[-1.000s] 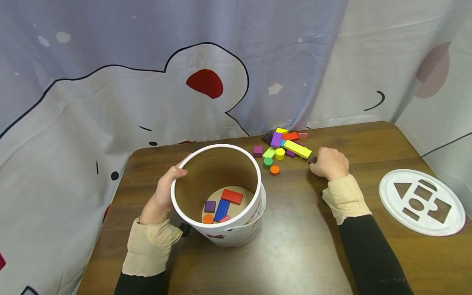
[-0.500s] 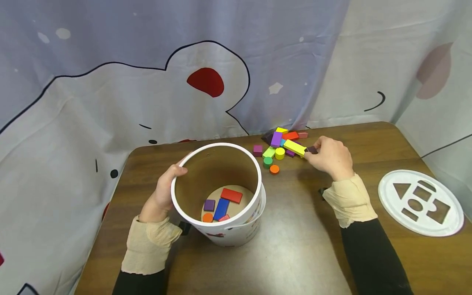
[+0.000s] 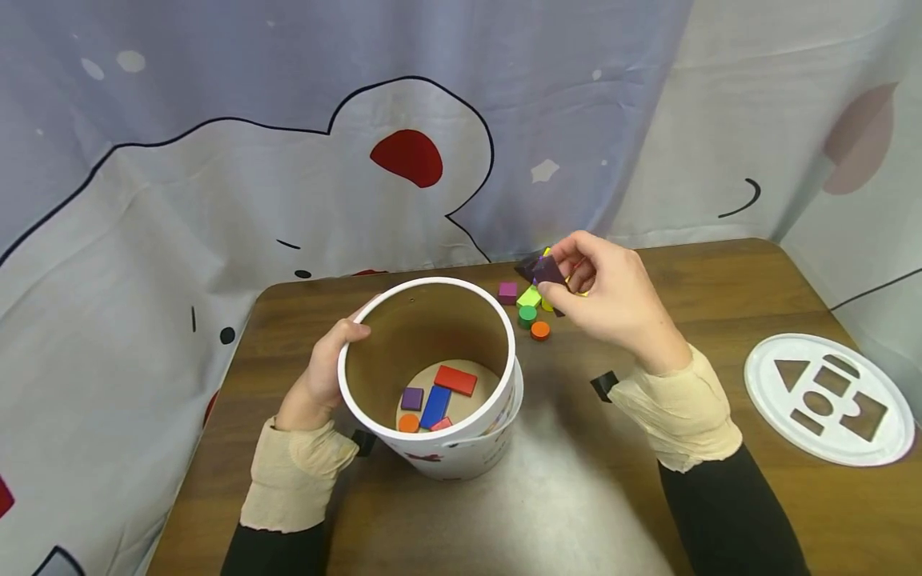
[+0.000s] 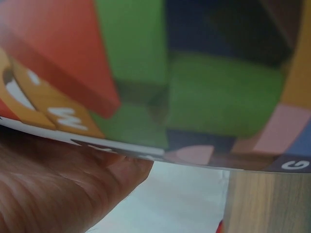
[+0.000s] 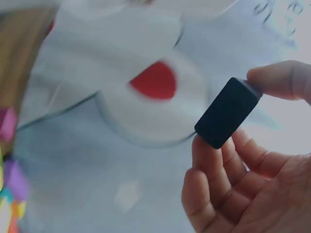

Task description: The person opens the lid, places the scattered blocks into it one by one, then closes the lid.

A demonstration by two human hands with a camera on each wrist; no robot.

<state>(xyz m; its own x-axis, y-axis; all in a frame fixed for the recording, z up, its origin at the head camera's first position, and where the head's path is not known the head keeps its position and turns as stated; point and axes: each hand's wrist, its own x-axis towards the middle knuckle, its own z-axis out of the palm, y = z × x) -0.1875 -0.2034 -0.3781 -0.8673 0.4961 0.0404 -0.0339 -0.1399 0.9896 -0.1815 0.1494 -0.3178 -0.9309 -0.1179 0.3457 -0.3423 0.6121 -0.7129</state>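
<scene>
A white bucket [image 3: 461, 458] stands tilted on the table, its mouth towards me. My left hand [image 3: 326, 370] grips its rim at the left, thumb over the edge; the left wrist view shows that hand under the bucket's printed side. Inside on the bottom lie a red block [image 3: 456, 380], a blue block [image 3: 435, 406], a purple block [image 3: 412, 398], an orange disc [image 3: 408, 422] and a partly hidden pink piece [image 3: 442, 424]. Between thumb and fingers my right hand [image 3: 608, 290] pinches a dark block [image 5: 227, 112], raised in front of the block pile.
Behind the right hand lies a pile of coloured blocks, with a magenta cube [image 3: 507, 293], a green cylinder [image 3: 527, 317] and an orange cylinder [image 3: 540, 330] at its near left. A white lid [image 3: 763, 376] with shaped holes lies at the right. A curtain [image 3: 288, 200] hangs behind the table.
My right hand has lifted the dark block from the table beside the pile and carried it left and up. The left hand and the bucket have stayed in place.
</scene>
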